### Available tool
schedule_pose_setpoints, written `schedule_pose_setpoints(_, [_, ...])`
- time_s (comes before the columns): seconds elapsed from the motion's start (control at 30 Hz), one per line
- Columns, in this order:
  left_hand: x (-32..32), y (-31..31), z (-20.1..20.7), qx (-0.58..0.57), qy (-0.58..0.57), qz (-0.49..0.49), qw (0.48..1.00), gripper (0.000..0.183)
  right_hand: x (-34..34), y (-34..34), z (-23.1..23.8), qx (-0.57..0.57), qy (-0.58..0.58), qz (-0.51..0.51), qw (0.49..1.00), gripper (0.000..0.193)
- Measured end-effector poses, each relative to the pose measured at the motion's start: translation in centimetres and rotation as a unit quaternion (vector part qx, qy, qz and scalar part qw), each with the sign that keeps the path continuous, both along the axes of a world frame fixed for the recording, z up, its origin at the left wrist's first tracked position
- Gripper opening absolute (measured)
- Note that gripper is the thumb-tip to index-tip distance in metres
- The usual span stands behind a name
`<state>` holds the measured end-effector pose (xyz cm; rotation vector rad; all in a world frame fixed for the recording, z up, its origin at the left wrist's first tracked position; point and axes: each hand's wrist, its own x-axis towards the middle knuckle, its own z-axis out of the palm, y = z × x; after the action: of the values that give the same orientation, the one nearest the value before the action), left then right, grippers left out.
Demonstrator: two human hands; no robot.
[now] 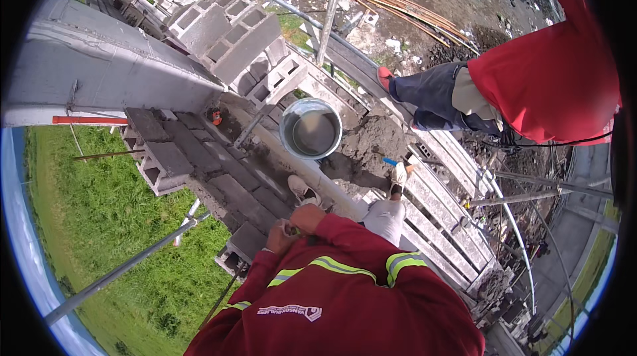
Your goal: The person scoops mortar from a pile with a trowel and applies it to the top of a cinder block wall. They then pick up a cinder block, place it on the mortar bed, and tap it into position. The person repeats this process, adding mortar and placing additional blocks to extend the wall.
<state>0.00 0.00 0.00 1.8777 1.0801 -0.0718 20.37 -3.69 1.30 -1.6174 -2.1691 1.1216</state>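
My left hand (pixel 281 236) and my right hand (pixel 306 218) meet close in front of my chest. Both have their fingers curled in, and a small greenish bit shows between them, too small to name. Just beyond and to the left runs a course of grey concrete blocks (pixel 192 147), with an orange-handled tool (pixel 216 117) at its far end. A round metal bucket (pixel 284 136) with grey liquid inside stands ahead of my feet. Beside it spreads a heap of wet mortar (pixel 378 140), and a blue tool handle (pixel 390 161) lies by my right shoe.
Hollow blocks (pixel 232 34) are stacked ahead near a grey concrete beam (pixel 113 67). Wooden planks (pixel 441 213) form the platform at right, edged by scaffold pipes (pixel 332 11). A co-worker in red (pixel 537 84) stands there. Grass (pixel 99 203) lies far below at left.
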Motion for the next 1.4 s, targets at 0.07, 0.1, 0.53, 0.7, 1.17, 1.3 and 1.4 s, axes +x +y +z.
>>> schedule_pose_setpoints(0.07, [0.0,-0.8,0.8,-0.048,0.022,0.029,0.998,0.051,0.1,-1.0,-0.4,0.015,0.045,-0.032,0.998,0.015])
schedule_pose_setpoints(0.1, [0.1,-1.1,0.9,-0.069,0.033,0.032,0.997,0.050,0.2,-1.5,-0.7,0.027,0.048,-0.054,0.997,0.014])
schedule_pose_setpoints(0.53, [5.2,-11.1,-1.6,-0.236,0.229,-0.009,0.944,0.065,13.5,-14.6,-10.5,-0.172,0.235,-0.233,0.928,0.027])
schedule_pose_setpoints(0.7, [6.1,-12.8,-4.5,-0.313,0.141,-0.009,0.939,0.060,30.6,-18.5,-24.0,-0.258,-0.031,-0.313,0.913,0.041])
schedule_pose_setpoints(1.17, [14.6,-30.0,-36.2,-0.178,0.195,0.067,0.962,0.062,31.5,-21.0,-56.5,-0.482,0.101,-0.446,0.747,0.040])
schedule_pose_setpoints(1.3, [14.5,-30.3,-42.4,-0.448,-0.014,0.272,0.852,0.052,32.5,-20.2,-51.4,-0.187,-0.287,-0.195,0.919,0.034])
schedule_pose_setpoints(1.4, [13.4,-29.1,-45.3,-0.407,0.062,0.222,0.884,0.049,34.7,-18.7,-45.7,-0.142,-0.326,-0.121,0.927,0.030])
